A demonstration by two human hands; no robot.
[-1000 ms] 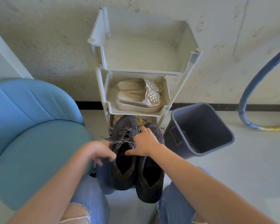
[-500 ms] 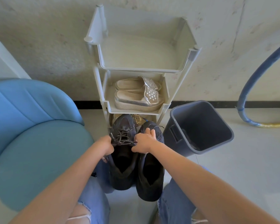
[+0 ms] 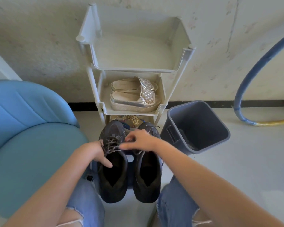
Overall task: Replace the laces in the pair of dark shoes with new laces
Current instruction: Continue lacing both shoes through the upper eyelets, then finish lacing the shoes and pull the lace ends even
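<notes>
The dark shoes (image 3: pixel 147 192) now sit a little apart. Half a second ago they touched side to side. In the gap between them we see the blue surface (image 3: pixel 131 174) that carries them. Both hands were bunched at the laces (image 3: pixel 111 144) then, and they have since separated.

The left hand (image 3: pixel 95 153) lies against the outer side of the left-hand shoe (image 3: pixel 112 192), with one digit straight along its collar. Its other fingers are hidden, so we cannot tell whether it grips. The right hand (image 3: pixel 139 140) has moved over the tongue of the right-hand shoe (image 3: pixel 147 177). It is blurred, its fingers are loosely bent, and we see nothing held in them.

Both shoes stand between our knees in torn jeans (image 3: pixel 84 199). Their openings face up, heels toward us and toes away toward the rack (image 3: pixel 179 63). Their long axes run near to far, roughly parallel.

We count two dark shoes and two hands. Only the left-hand shoe shows criss-crossed lacing.

One blue chair (image 3: pixel 31 153) stands to the left and one grey bin (image 3: pixel 200 118) to the right. Beyond the toes is the one rack, with three tiers, and two pale sandals (image 3: pixel 129 102) lie on its middle tier. One blue hose (image 3: pixel 237 104) curves along the far wall.
</notes>
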